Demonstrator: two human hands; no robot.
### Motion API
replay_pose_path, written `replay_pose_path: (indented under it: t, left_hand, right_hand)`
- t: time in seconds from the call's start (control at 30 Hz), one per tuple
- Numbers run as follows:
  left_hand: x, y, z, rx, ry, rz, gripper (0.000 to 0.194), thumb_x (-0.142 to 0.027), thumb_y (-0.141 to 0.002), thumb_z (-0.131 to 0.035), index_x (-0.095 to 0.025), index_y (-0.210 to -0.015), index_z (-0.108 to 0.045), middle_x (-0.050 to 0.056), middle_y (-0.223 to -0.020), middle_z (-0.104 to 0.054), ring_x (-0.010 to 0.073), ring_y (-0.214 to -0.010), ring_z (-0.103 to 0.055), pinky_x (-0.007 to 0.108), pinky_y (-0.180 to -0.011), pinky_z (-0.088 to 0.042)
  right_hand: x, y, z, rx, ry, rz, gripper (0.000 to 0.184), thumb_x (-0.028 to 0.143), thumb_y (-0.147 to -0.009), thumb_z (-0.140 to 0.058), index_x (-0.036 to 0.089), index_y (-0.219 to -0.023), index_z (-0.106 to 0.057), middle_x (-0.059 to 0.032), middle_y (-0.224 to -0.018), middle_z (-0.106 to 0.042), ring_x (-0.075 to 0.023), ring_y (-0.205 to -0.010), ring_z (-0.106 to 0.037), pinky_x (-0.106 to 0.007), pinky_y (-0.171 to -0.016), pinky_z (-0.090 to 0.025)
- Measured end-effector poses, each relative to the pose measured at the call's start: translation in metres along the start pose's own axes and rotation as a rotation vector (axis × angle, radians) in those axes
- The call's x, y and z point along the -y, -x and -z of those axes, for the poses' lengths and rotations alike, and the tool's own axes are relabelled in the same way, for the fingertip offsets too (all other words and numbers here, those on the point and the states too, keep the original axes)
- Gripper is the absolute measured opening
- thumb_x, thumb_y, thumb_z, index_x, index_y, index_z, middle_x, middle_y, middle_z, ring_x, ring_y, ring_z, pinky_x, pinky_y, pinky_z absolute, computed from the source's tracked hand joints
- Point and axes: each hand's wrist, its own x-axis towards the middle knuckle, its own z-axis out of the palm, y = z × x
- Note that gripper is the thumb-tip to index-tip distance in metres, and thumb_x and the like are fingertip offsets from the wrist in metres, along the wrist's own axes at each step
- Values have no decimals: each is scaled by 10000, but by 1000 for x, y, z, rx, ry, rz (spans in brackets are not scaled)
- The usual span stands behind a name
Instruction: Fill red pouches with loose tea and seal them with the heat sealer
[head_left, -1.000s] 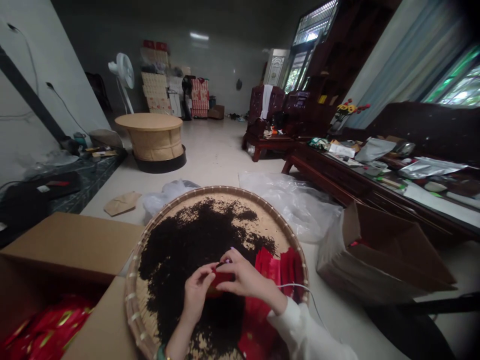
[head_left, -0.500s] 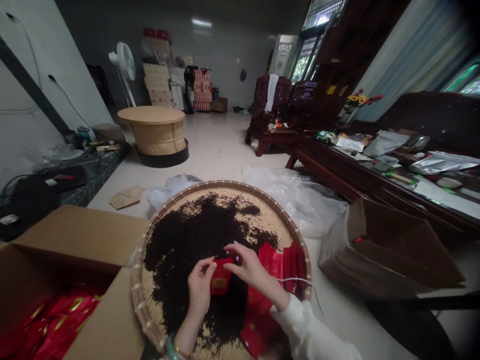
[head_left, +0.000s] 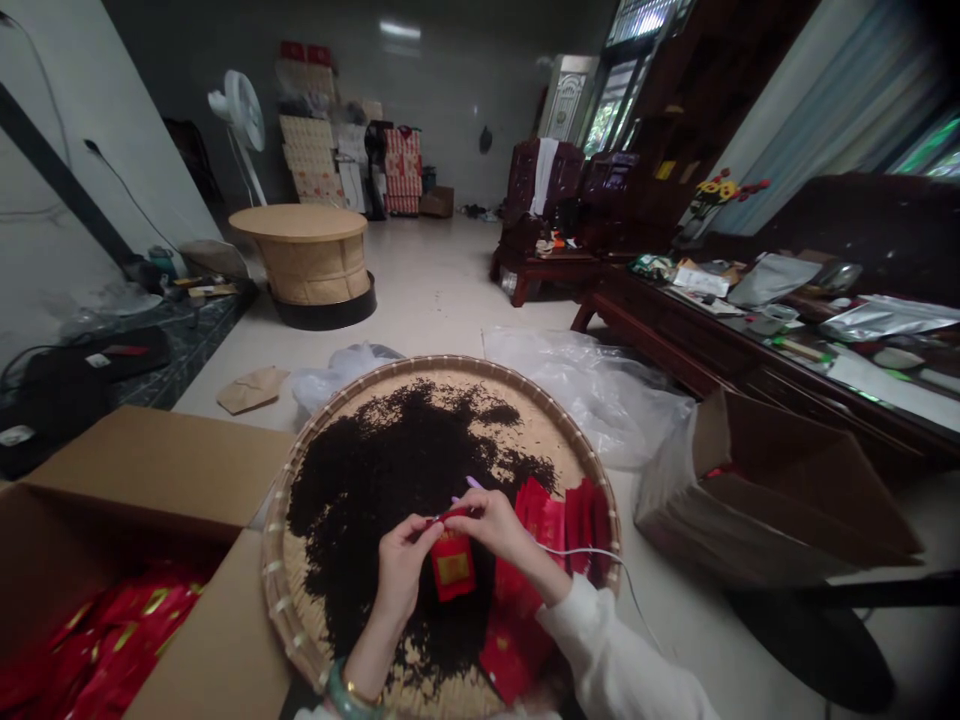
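Observation:
A small red packet (head_left: 454, 570) with a gold patch hangs upright between my hands, over the woven bamboo tray (head_left: 600, 445). My left hand (head_left: 405, 555) pinches its top left corner between thumb and fingers. At the top right, my right hand (head_left: 491, 522) grips the packet's upper edge, its other fingers raised. Dark loose tea leaves (head_left: 382, 465) cover much of the tray under and behind the hands. More red packets (head_left: 517, 640) lie flat on the tray's right side, partly beneath my right forearm. A thin white cable (head_left: 581, 550) crosses the tray's right rim.
An open cardboard box (head_left: 165, 470) with red packets in it stands at the left. At the right is another open carton (head_left: 780, 490). Clear plastic sheeting (head_left: 577, 390) lies behind the tray. A dark wooden table (head_left: 697, 345) holds clutter.
My right hand's thumb and fingers have closed onto the packet's top edge. The packet now hangs straighter, with more of its front showing, and the view has shifted slightly.

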Motion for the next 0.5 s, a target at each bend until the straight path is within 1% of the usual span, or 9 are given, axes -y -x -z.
replay_pose_path:
  t: [0.1, 0.17, 0.23, 0.3, 0.33, 0.4, 0.47, 0.5]
  left_hand:
    - [-1, 3, 0, 43, 106, 100, 336, -381, -532, -847, -131, -645, -655, 1, -628, -667, 132, -585, -603, 231, -599, -482]
    - [-1, 5, 1, 126, 154, 184, 361, -378, -546, -849, -132, -734, -664, 19, -692, -694, 155, -641, -645, 243, -628, -502]
    - [1, 8, 0, 226, 165, 276, 438, -356, -524, -868, -132, -845, -670, 48, -766, -724, 191, -690, -679, 275, -661, -525]
    - [6, 9, 0, 280, 144, 363, 520, -341, -488, -888, -124, -903, -663, 68, -769, -739, 208, -654, -693, 311, -659, -543]
    - [8, 10, 0, 289, 122, 395, 521, -349, -491, -888, -114, -898, -661, 75, -737, -739, 207, -612, -691, 316, -636, -547]
    - [11, 9, 0, 270, 74, 421, 490, -374, -536, -867, -98, -885, -663, 91, -708, -739, 197, -553, -684, 302, -581, -545]
    - [11, 7, 1, 239, 55, 422, 492, -368, -578, -847, -94, -946, -669, 125, -794, -754, 196, -567, -694, 287, -554, -547]
    - [11, 6, 1, 218, 60, 424, 508, -353, -586, -844, -98, -988, -667, 139, -857, -757, 194, -579, -699, 284, -549, -551]
  right_hand:
    - [-4, 2, -2, 13, 14, -8, 170, 365, -729, -736, 197, -709, -756, 2, -658, -671, -139, -643, -603, -261, -622, -475]
    - [-6, 4, -6, 5, 6, -11, 181, 375, -737, -727, 199, -706, -757, 3, -646, -662, -135, -625, -597, -263, -619, -479]
    - [-8, 6, -12, -10, -19, -2, 193, 381, -749, -712, 197, -713, -759, -3, -652, -663, -133, -606, -594, -276, -634, -492]
    - [-12, 6, -16, -21, -35, 14, 205, 383, -748, -708, 188, -710, -759, -14, -657, -666, -142, -605, -597, -287, -646, -501]
    - [-14, 5, -17, -19, -35, 11, 214, 387, -749, -704, 184, -710, -757, -19, -659, -668, -149, -610, -602, -289, -644, -504]
    - [-20, 1, -14, -26, -7, -23, 240, 399, -780, -666, 179, -736, -750, -28, -678, -677, -168, -640, -619, -294, -640, -508]
    - [-28, -4, -5, -85, 96, -56, 252, 391, -827, -609, 178, -861, -740, -49, -781, -698, -193, -728, -640, -318, -694, -517]
    - [-34, -7, 0, -131, 185, -58, 259, 373, -837, -599, 175, -950, -722, -70, -870, -701, -211, -808, -643, -341, -754, -514]
